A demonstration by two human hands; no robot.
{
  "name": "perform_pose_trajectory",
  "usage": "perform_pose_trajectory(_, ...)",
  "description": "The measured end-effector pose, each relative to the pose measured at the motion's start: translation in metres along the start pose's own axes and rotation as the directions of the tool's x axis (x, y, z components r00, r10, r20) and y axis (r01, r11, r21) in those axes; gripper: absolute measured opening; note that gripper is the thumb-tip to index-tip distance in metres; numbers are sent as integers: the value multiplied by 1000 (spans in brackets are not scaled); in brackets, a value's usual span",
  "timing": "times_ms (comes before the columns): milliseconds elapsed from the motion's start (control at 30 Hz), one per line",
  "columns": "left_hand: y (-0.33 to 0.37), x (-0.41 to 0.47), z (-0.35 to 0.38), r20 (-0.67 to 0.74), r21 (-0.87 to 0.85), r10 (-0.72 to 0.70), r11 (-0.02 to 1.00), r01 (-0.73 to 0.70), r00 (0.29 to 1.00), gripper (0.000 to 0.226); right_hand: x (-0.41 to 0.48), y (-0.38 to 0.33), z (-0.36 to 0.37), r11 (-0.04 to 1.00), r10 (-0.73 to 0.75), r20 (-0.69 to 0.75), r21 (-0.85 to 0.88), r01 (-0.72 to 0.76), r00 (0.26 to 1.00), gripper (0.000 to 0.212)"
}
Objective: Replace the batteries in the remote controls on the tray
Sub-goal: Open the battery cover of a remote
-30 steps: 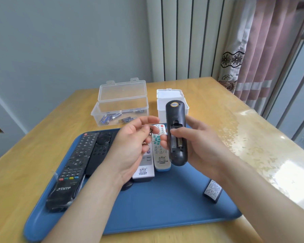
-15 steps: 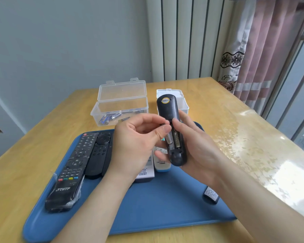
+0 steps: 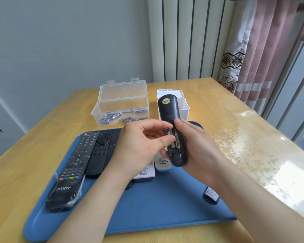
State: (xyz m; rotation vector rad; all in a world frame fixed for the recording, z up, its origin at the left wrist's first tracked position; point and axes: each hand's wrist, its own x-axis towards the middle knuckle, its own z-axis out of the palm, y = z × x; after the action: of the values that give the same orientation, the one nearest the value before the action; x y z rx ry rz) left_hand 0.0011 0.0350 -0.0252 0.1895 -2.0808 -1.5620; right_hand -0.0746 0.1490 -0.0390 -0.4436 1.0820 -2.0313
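My right hand (image 3: 198, 148) grips a black remote (image 3: 170, 116) back side up above the blue tray (image 3: 147, 213); its battery bay is uncovered and shows two gold batteries (image 3: 176, 143). My left hand (image 3: 142, 146) pinches the left battery, whose upper end is lifted out of the bay. On the tray lie a long black THTF remote (image 3: 72, 169) in plastic wrap, a second black remote (image 3: 99, 153) and two white remotes (image 3: 162, 163) partly hidden under my hands.
A clear lidded box (image 3: 121, 109) holding several blue batteries stands behind the tray, a white box (image 3: 182, 106) beside it. A small black battery cover (image 3: 211, 195) lies at the tray's right end. The wooden table (image 3: 244, 130) borders a curtain at the right.
My left hand moved in to the black remote's battery bay and took hold of the left battery. The remote shifted slightly left and tilted.
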Motion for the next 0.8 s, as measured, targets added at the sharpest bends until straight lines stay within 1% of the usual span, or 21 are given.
perform_pose_trajectory(33,-1,1,-1,0,-41,-11,999,11,1000,17,0,0,0,1000,-2,-13,11,2,1000,27)
perform_pose_trajectory(100,0,1,-2,-22,-245,-84,967,76,996,15,1,-1,-2,1000,-3,-21,24,3,1000,25)
perform_pose_trajectory(167,1,1,-4,18,-455,-180,874,168,984,22,1,-1,-2,1000,-6,2,19,6,1000,25)
perform_pose_trajectory(200,2,0,-4,39,-505,-214,839,204,976,22,0,-1,-2,1000,-6,12,12,6,1000,26)
perform_pose_trajectory(267,2,0,-3,68,-532,-247,811,244,967,21,1,-1,-2,1000,-7,20,3,7,1000,27)
perform_pose_trajectory(367,1,0,0,46,-481,-245,844,236,968,20,1,-2,-3,1000,-3,19,10,3,1000,26)
perform_pose_trajectory(400,0,0,0,23,-428,-227,878,215,974,20,1,-3,-3,1000,-4,12,5,4,1000,25)
perform_pose_trajectory(467,-2,2,-3,-2,-266,-169,950,162,986,13,1,-4,-5,1000,-15,-5,-16,15,1000,26)
perform_pose_trajectory(500,-3,2,-5,3,-196,-139,971,137,990,8,1,-4,-5,999,-20,-8,-27,20,1000,26)
perform_pose_trajectory(533,-4,2,-6,9,-144,-115,983,115,993,8,1,-5,-5,999,-24,-9,-34,24,1000,25)
perform_pose_trajectory(667,-2,1,-1,-13,-53,-36,998,35,999,28,0,-3,-4,997,-33,-18,-74,32,999,25)
perform_pose_trajectory(733,-2,0,4,-61,-26,-14,1000,12,998,32,1,-1,-4,994,-41,-23,-100,38,999,25)
perform_pose_trajectory(800,-6,1,5,-121,52,32,998,-26,992,32,1,0,-3,993,-45,-31,-112,41,999,26)
